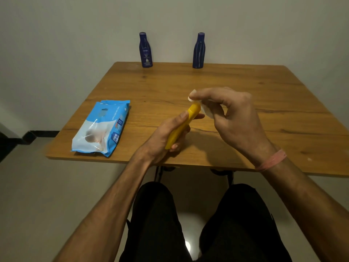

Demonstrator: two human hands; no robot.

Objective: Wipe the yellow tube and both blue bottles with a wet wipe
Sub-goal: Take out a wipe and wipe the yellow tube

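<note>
Left hand (166, 133) closed around the lower part of the yellow tube (182, 125), held tilted above the wooden surface (207, 80). Right hand (232, 118) pinches a white wipe (204, 110) against the tube's upper end. Two blue bottles (145, 51) (198, 52) stand upright at the far edge, well apart; wipe pack (102, 127) lies at left.

left blue bottle (145, 51) — "NIVEA" | wipes pack (102, 127) — "mee mee", other print unreadable
</note>
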